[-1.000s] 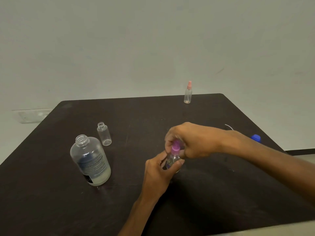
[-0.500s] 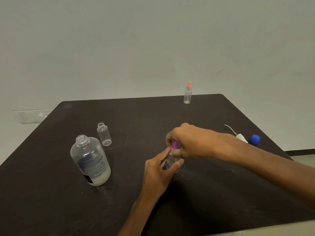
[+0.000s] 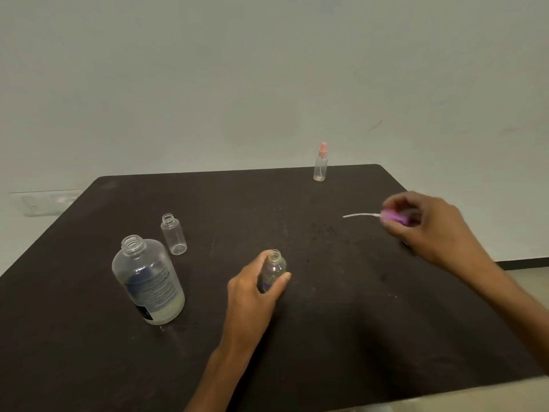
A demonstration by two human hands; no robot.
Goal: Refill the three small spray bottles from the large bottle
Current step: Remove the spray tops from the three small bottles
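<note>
Dark table fills the lower view. Nearest: left hand wrapped around a small clear bottle, thumb on one side and fingers on the other, bottle upright on the table near centre, neck open, no cap on it. Left of it, the large bottle stands upright, cap off, printed label facing the camera, pale liquid low in the bottom. Just behind the large bottle, slightly right, a second small bottle stands upright, open-necked, looks empty, not touching the large one. Further back on the right, right hand is raised near the table's right edge, fingers pinched on a purple spray cap; its white dip tube sticks out to the left, roughly level. Hand and cap are motion-blurred. The two hands are well apart. Farthest, near the table's back edge, a third small bottle stands upright with its pink spray top on. Plain pale wall behind.
</note>
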